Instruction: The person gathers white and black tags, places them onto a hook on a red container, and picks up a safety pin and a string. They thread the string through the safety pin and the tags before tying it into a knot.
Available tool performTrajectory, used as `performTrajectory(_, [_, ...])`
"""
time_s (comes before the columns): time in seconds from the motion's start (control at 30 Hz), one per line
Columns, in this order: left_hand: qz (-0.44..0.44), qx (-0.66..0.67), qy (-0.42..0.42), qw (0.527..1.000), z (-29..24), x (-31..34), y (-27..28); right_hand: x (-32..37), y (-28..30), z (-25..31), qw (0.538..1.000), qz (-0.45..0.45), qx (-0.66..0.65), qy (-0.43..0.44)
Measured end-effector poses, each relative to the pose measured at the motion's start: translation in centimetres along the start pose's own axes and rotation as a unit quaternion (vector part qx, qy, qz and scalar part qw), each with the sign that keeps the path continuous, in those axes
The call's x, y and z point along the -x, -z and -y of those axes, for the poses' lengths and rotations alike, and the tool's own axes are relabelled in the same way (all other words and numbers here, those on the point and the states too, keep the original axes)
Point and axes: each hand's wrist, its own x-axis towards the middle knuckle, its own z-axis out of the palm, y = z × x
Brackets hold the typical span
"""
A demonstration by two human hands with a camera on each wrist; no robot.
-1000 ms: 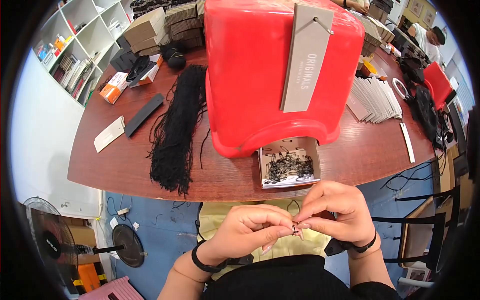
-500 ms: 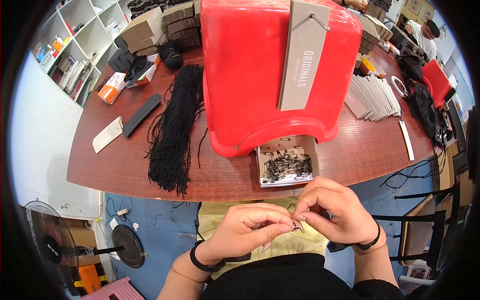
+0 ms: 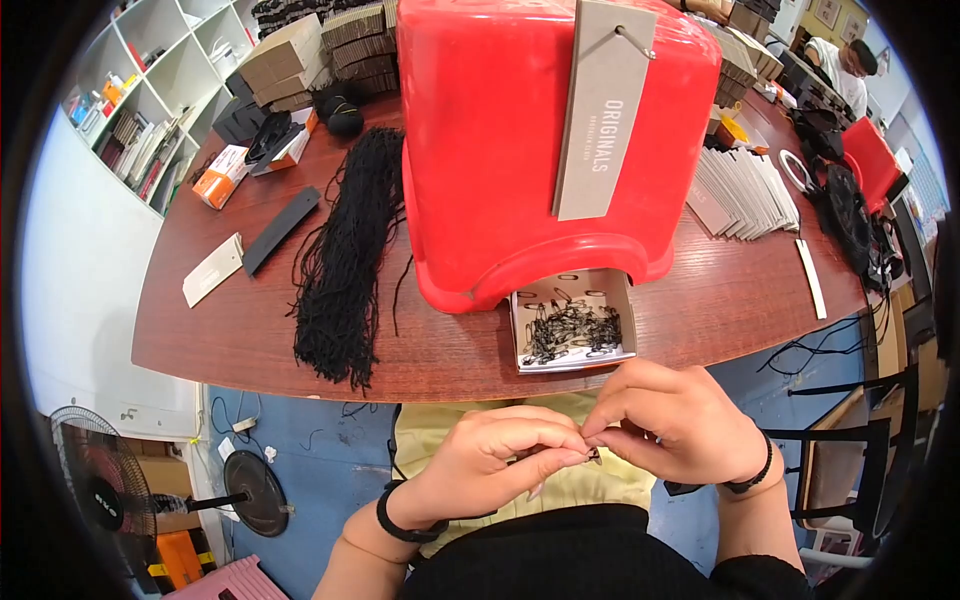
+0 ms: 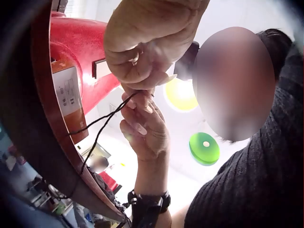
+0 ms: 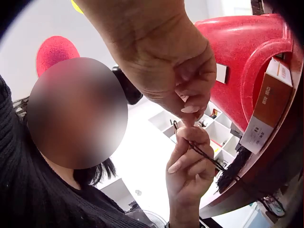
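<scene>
Over the lap, my left hand (image 3: 490,455) and right hand (image 3: 685,425) meet fingertip to fingertip. Thumb and forefinger of each pinch a thin black cord (image 4: 108,115), whose two strands hang down from between the hands. A small loop of it stands up beside the fingertips in the right wrist view. In the head view a tiny dark piece (image 3: 597,456) peeks out below the fingertips; its kind is mostly hidden by the fingers. Just beyond the hands, an open box (image 3: 580,366) of black safety pins (image 3: 570,332) sits at the table's edge.
An upturned red plastic stool (image 3: 540,150) stands over the box, a grey tag (image 3: 605,120) reading ORIGINALS on its face. Left lies a bundle of black cords (image 3: 345,260); right, a fan of grey tags (image 3: 745,195). A floor fan (image 3: 105,490) stands lower left.
My right hand's fingertips have drawn in closer against the left ones, covering more of the small dark piece. The left hand has barely moved. The head view has shifted slightly.
</scene>
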Motion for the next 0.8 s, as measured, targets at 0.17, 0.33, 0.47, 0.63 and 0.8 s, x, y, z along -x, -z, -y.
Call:
performTrajectory(0.17, [-0.013,-0.041,-0.032,0.999,0.3,-0.1,0.0,-0.1,-0.6,-0.4,1.0,-0.005,0.01,0.005])
performTrajectory(0.33, [-0.024,0.015,0.006,1.0,0.3,-0.1,0.1,-0.1,-0.7,-0.2,0.999,-0.018,-0.035,-0.035])
performTrajectory(0.47, [-0.069,0.142,0.063,0.985,0.3,0.0,0.0,0.2,-0.7,-0.5,0.995,-0.07,-0.061,-0.046])
performTrajectory(0.63, [-0.087,0.187,0.061,0.977,0.5,0.0,0.0,0.3,-0.9,-0.6,0.986,-0.137,-0.089,-0.039])
performTrajectory(0.8, [-0.076,0.212,0.049,0.973,0.9,0.1,0.0,0.3,-1.2,-0.8,0.982,-0.112,-0.147,-0.045])
